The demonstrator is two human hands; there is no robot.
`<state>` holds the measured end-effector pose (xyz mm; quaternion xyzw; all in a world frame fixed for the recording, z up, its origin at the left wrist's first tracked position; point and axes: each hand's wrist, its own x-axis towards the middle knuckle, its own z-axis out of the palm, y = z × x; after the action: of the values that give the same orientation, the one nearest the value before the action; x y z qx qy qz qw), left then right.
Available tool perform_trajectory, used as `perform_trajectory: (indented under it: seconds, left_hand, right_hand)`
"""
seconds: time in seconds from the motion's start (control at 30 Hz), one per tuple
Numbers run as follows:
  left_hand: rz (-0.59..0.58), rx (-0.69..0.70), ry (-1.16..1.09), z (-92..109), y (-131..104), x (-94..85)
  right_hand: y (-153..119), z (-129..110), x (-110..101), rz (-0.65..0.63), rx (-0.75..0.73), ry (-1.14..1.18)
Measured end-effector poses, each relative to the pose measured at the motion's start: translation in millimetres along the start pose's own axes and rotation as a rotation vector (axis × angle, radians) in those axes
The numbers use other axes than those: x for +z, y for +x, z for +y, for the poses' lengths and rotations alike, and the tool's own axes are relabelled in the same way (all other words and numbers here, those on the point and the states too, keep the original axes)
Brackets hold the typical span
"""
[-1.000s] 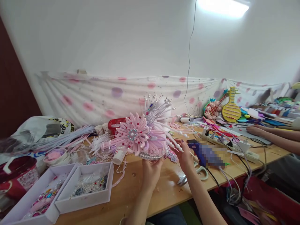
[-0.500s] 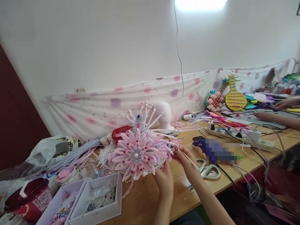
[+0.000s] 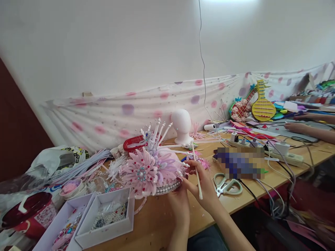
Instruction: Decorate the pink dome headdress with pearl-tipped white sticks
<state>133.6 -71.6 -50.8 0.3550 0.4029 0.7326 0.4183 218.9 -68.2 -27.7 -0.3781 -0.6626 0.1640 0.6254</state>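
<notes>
The left hand (image 3: 180,205) grips the pink flowered headpiece (image 3: 146,170) from beneath its pearl rim, above the table (image 3: 201,221). The right hand (image 3: 205,188) clasps a pale stick (image 3: 198,177), fingers at the headpiece's right edge; the flowers extend left of the 2 hands.

Cool light overhead, soft toward the edges

Ceiling lamp (image 3: 231,1) cropped by top edge, burnt out to white. Glow spreads down the wall (image 3: 131,45), greying leftward. Overall fairly bright, tone cool. Door (image 3: 14,118) at far left sits dim; space below the bench (image 3: 157,223) at lower right goes nearly black. Foam head (image 3: 181,122) reads very pale, little surface detail. Slight smear on headpiece (image 3: 145,170) petals and on left hand (image 3: 180,205); scissors (image 3: 222,190) clearer. Square mosaic covers much of a blue object (image 3: 230,165). Wide lens: edges stretched, straight lines leaning. Clutter (image 3: 318,94) at far right soft, fine detail lost.
</notes>
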Motion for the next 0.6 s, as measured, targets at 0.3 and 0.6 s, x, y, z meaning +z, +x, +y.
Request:
perform_trajectory:
  seconds: [0.3,0.6]
  left_hand:
    - [-0.258,-0.306,-0.331,8,-22,-16.5]
    - [-0.250,-0.479,-0.403,13,-24,-37.1]
  right_hand:
    - [-5,-19,2,-0.060,-0.327,-0.418]
    - [19,-27,-2,-0.300,-0.279,-0.397]
